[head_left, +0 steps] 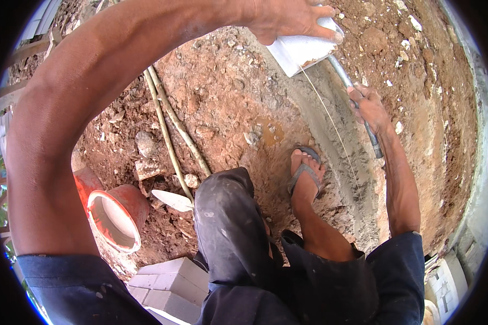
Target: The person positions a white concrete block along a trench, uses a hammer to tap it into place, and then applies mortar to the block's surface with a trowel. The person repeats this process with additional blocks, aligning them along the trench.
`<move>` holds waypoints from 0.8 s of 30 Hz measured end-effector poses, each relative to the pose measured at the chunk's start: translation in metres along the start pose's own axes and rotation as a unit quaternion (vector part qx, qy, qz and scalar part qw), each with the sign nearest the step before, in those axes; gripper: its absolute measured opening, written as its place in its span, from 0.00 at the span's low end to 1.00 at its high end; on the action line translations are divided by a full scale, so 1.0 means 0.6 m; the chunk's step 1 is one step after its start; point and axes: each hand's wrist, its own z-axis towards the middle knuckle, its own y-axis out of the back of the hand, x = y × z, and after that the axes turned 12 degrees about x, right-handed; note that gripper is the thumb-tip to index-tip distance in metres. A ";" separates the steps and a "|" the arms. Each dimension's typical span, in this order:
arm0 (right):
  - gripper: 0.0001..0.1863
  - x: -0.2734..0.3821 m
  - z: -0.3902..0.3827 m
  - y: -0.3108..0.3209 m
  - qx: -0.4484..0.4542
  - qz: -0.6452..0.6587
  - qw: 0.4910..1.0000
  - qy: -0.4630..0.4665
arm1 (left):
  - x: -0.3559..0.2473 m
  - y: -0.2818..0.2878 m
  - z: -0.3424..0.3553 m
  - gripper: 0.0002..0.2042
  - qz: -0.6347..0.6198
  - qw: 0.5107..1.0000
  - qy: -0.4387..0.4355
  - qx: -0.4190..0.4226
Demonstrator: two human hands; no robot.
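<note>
My left hand [295,24] reaches to the top of the view, its fingers curled over a white block-like piece [287,54] with a flat face. My right hand [366,105] grips a grey metal bar [340,73], whose upper end meets the white piece at its lower right edge. Just below the piece runs a strip of smoothed wet mortar [341,146], with a thin pale string [327,108] stretched along it.
Two wooden poles [168,130] lie on rough soil. A trowel [173,201] is beside my knee. Orange-red buckets [139,214] and stacked grey blocks [171,279] are at the lower left. My sandalled foot [306,173] rests by the mortar. A pale wall [480,108] bounds the right.
</note>
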 end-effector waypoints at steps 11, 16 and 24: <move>0.19 -0.015 0.003 0.003 -0.014 -0.003 1.000 -0.006 | -0.022 -0.029 0.026 0.65 -0.006 0.995 0.099 0.025; 0.30 -0.002 0.004 0.006 0.011 -0.036 0.999 -0.030 | -0.026 -0.015 0.007 0.62 -0.002 0.994 0.096 0.047; 0.33 -0.008 0.004 0.012 0.017 -0.019 0.999 -0.040 | -0.042 -0.042 -0.030 0.56 -0.069 0.988 0.139 0.005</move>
